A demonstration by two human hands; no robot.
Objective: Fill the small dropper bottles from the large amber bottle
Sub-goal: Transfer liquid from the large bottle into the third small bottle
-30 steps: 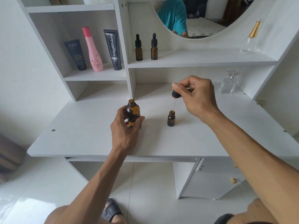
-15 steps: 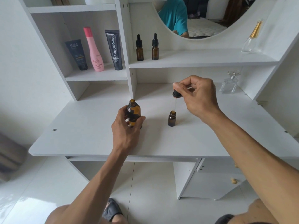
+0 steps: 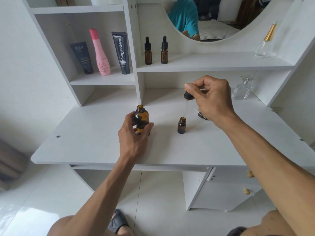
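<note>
Left hand point(image 3: 134, 140) around open large amber bottle point(image 3: 141, 119); right hand point(image 3: 213, 97) pinching dropper point(image 3: 187, 99) above uncapped small bottle point(image 3: 181, 125).

A white desk point(image 3: 85, 147) carries everything. The large amber bottle point(image 3: 141, 119) stands uncapped near its middle. Right of that bottle stands a small open dropper bottle point(image 3: 181, 125); further right, partly hidden, lies a spare dropper point(image 3: 201, 115). Far right and behind sits a clear glass bottle point(image 3: 242, 89). Left of the amber bottle, near the front edge, is a screw hole point(image 3: 58, 136).
</note>
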